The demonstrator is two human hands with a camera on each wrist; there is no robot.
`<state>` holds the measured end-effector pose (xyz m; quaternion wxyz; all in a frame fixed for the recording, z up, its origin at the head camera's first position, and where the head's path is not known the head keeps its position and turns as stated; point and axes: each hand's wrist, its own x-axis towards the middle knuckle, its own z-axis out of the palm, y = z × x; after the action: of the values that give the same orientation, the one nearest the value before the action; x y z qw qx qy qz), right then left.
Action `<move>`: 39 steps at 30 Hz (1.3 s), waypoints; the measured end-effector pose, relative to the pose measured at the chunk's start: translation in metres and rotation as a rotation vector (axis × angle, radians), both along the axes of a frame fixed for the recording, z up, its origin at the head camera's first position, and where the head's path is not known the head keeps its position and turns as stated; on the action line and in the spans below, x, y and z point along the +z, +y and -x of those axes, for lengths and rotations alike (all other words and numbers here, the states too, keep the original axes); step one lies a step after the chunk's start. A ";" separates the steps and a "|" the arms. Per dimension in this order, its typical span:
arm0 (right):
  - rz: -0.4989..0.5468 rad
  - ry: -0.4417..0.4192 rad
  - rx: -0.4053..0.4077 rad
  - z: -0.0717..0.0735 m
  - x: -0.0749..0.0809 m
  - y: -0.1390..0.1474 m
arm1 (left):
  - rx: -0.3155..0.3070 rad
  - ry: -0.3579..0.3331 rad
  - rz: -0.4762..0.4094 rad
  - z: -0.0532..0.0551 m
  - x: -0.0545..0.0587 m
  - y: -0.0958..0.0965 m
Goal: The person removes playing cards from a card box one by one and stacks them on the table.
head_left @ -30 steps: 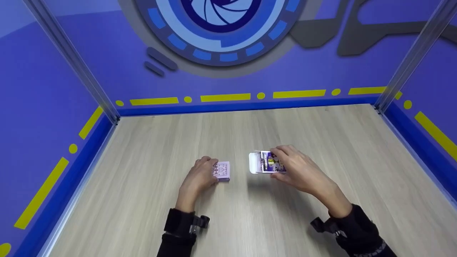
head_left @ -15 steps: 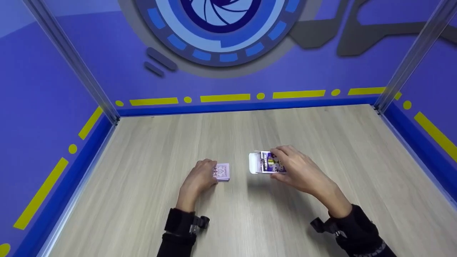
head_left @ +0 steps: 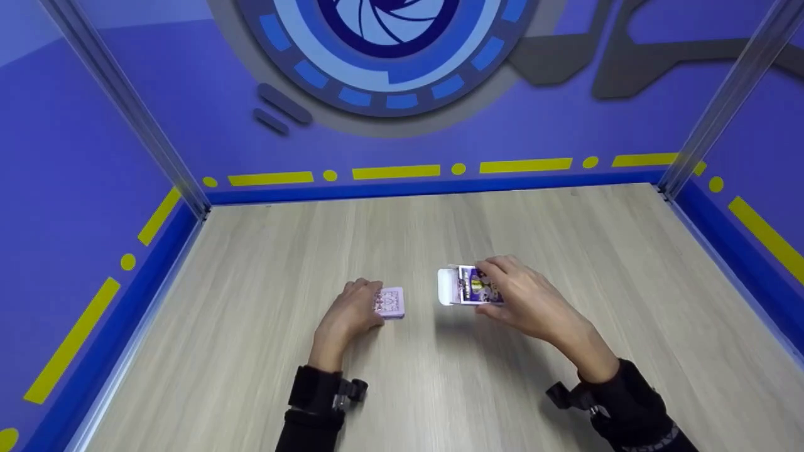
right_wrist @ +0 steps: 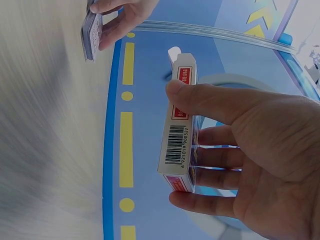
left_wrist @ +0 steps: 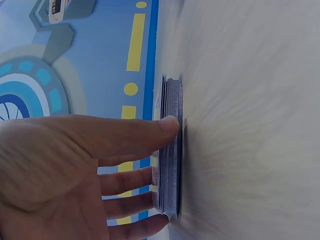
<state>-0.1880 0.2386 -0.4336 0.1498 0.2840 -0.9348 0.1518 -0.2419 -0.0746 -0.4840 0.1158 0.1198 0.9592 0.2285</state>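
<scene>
My left hand (head_left: 350, 312) grips a deck of playing cards (head_left: 390, 303) by its sides, low over the table, with a pink patterned back facing up. In the left wrist view the thumb lies across the long edge of the deck (left_wrist: 172, 165), where the topmost cards sit slightly out of line. To the right, my right hand (head_left: 524, 295) holds a card box (head_left: 478, 285) above the table between thumb and fingers. The box's open end, with its white flap (head_left: 446, 286) folded out, points toward the deck. A barcode side of the box (right_wrist: 176, 142) shows in the right wrist view.
Both hands work over a light wood table (head_left: 402, 389). A blue-purple back wall (head_left: 408, 150) with yellow dashes closes off the far edge, and similar panels stand at left and right. Black straps with camera mounts (head_left: 321, 389) sit on both wrists.
The deck in my left hand has shifted slightly toward me, and its front edge looks more even. My right hand and the card box stay where they were.
</scene>
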 end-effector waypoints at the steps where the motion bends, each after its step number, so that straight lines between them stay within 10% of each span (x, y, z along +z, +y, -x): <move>1: -0.001 0.001 0.000 0.000 0.000 0.000 | 0.002 -0.009 -0.008 0.000 0.000 0.000; 9: 0.006 0.004 0.005 0.002 0.000 0.000 | 0.047 0.005 -0.095 -0.003 0.009 -0.005; 17: 0.007 0.001 -0.013 0.002 0.001 0.000 | 0.098 0.405 -0.204 -0.010 0.031 0.011; 23: 0.002 0.013 -0.019 0.002 0.000 -0.001 | 0.070 0.610 -0.444 -0.030 0.047 0.045; 31: -0.004 0.057 -0.009 0.001 0.001 -0.003 | -0.080 0.501 -0.709 -0.048 0.047 0.079; 39: 0.020 0.073 0.029 -0.002 0.001 -0.006 | -0.049 0.365 -0.742 -0.045 0.030 0.090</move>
<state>-0.1865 0.2329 -0.4323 0.1843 0.3013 -0.9230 0.1528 -0.1964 0.0151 -0.4545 -0.1019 0.2148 0.8134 0.5309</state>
